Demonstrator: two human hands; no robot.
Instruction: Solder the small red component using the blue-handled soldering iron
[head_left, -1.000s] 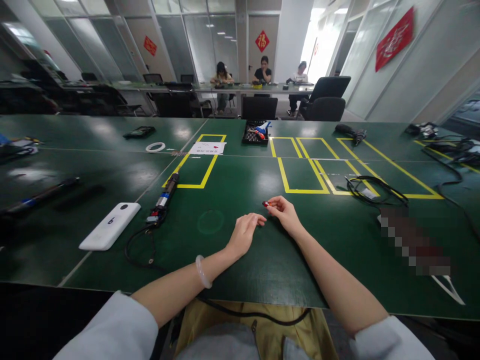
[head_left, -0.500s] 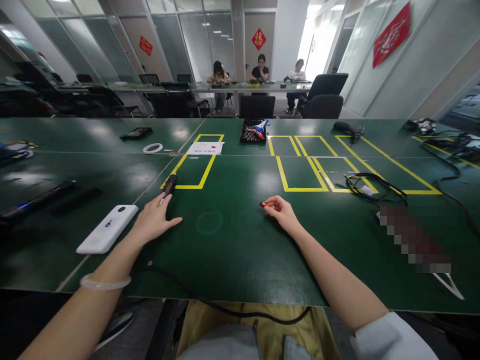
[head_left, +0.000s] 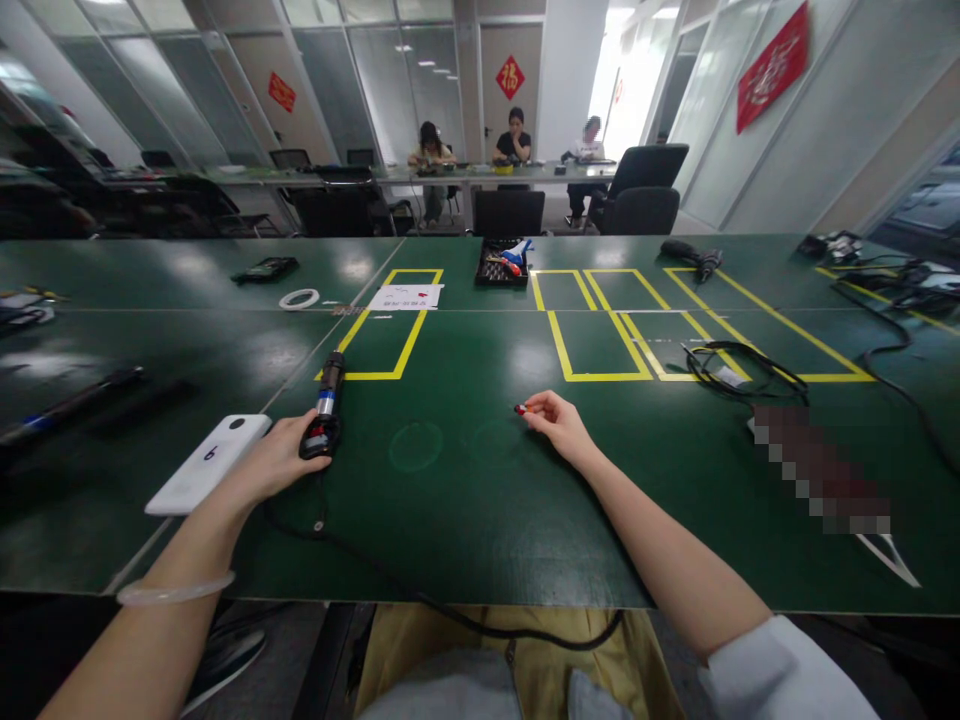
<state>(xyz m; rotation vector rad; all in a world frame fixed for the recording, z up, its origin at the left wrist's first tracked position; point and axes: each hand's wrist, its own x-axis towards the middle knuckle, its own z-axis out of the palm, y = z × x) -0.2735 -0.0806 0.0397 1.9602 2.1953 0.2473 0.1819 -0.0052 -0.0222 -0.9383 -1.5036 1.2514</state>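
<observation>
On the left, my left hand [head_left: 289, 455] is wrapped round the rear end of a black cylindrical tool [head_left: 328, 395] with a blue and silver band. The tool lies on the green table with its front pointing away from me. Nearer to me is a black cord [head_left: 405, 590], whose join to the tool I cannot clearly see. My right hand [head_left: 559, 425] is closed in a pinch on a small red-tipped piece [head_left: 520, 409], mostly hidden by the fingers. Beside my left wrist lies a white slab [head_left: 206, 465] marked with a digit.
Yellow tape outlines [head_left: 360, 376] mark the green table [head_left: 450, 530]. A black tray [head_left: 491, 275] of small tools stands at the back. Coiled black cable [head_left: 742, 375] and a blurred-out object [head_left: 817, 470] lie to the right, a tape roll [head_left: 298, 299] to the left. Several people sit beyond.
My left hand has drawn back towards me and closed round the black tool, which now shows more fully. My right hand keeps its pinch, almost unmoved. The view has shifted slightly.
</observation>
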